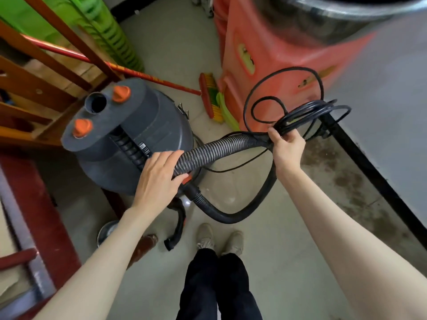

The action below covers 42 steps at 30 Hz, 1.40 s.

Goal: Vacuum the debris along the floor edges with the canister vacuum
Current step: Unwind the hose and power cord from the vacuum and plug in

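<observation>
Gripping the ribbed hose [208, 150] where it loops off the dark canister vacuum [129, 135], the left hand [159, 176] curls around it, while the right hand [287, 144] clutches the hose's far bend together with the bundled power cord [298, 112]. Vacuuming looks not yet begun: the cord is coiled and dirt [342, 181] lies along the wall's black skirting [374, 172]. Wooden chair frames [46, 93], a red-handled broom [208, 95] and an orange stool [272, 65] crowd the floor around the canister.
</observation>
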{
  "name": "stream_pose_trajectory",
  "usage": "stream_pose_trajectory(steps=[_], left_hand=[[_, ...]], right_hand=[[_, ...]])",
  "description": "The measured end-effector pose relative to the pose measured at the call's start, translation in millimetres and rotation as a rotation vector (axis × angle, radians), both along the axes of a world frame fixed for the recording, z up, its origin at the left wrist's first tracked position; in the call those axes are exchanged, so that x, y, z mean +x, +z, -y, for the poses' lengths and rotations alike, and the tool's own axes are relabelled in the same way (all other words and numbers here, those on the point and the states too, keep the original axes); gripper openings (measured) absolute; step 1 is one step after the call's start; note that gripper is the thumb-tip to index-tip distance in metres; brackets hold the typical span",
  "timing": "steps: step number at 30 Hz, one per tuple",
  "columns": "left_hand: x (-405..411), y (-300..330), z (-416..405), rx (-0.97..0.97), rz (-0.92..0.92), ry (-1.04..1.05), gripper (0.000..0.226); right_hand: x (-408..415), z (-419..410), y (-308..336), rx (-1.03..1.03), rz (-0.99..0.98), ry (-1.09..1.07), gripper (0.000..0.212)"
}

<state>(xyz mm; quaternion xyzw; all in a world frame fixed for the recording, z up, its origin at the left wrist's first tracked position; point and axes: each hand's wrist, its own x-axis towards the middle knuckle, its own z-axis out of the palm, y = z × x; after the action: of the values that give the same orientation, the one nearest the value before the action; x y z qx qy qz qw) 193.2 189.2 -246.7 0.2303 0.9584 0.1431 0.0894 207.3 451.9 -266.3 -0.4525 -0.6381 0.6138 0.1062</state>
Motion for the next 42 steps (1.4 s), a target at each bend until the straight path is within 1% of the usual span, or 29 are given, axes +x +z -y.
stream_pose_trajectory(steps=[2,5,9,12,17,21,24,27,29,32,36,39,42], left_hand=[[-0.6,11.2,7.4,0.04,0.022,-0.004,0.053],[0.4,24.9,17.5,0.125,0.03,0.019,0.05],[-0.2,40.8,27.6,0.253,0.008,0.186,0.048],[-7.8,47.4,34.6,0.302,-0.014,0.319,0.048],[-34.4,47.6,54.8,0.237,-0.138,0.412,0.045],[-62.8,46.3,82.5,0.191,-0.204,0.535,0.044],[-88.5,50.5,95.2,0.194,-0.255,0.583,0.044],[-124.1,47.9,100.6,0.179,-0.258,0.608,0.045],[-145.7,38.7,107.6,0.137,-0.232,0.628,0.045],[-164.4,23.4,124.4,0.079,-0.195,0.646,0.043],[-173.4,7.5,138.5,0.088,-0.103,0.641,0.041],[-175.7,-3.9,129.8,0.093,-0.145,0.534,0.042],[-180.5,-8.3,109.3,0.056,-0.176,0.339,0.046]], right_hand=[[-4.2,-1.6,4.6,0.035,0.022,0.013,0.009],[-9.3,-5.2,7.6,0.099,0.091,0.015,0.017],[-4.6,-7.3,7.6,0.164,0.193,0.06,0.019],[-0.7,-5.2,10.1,0.186,0.233,0.095,0.022],[1.0,9.7,7.9,0.254,0.319,0.167,0.028],[10.5,16.4,-1.0,0.293,0.375,0.145,0.028],[9.6,24.1,-3.1,0.273,0.387,0.118,0.023],[-3.9,37.8,-2.1,0.251,0.366,0.116,0.022],[-13.7,46.7,-4.9,0.244,0.36,0.105,0.024],[-21.2,54.6,-13.0,0.231,0.342,0.082,0.025],[-28.9,61.5,-22.0,0.21,0.331,0.062,0.026],[-31.3,62.1,-25.9,0.193,0.322,0.043,0.027],[-31.1,61.5,-26.8,0.179,0.308,0.029,0.023]])
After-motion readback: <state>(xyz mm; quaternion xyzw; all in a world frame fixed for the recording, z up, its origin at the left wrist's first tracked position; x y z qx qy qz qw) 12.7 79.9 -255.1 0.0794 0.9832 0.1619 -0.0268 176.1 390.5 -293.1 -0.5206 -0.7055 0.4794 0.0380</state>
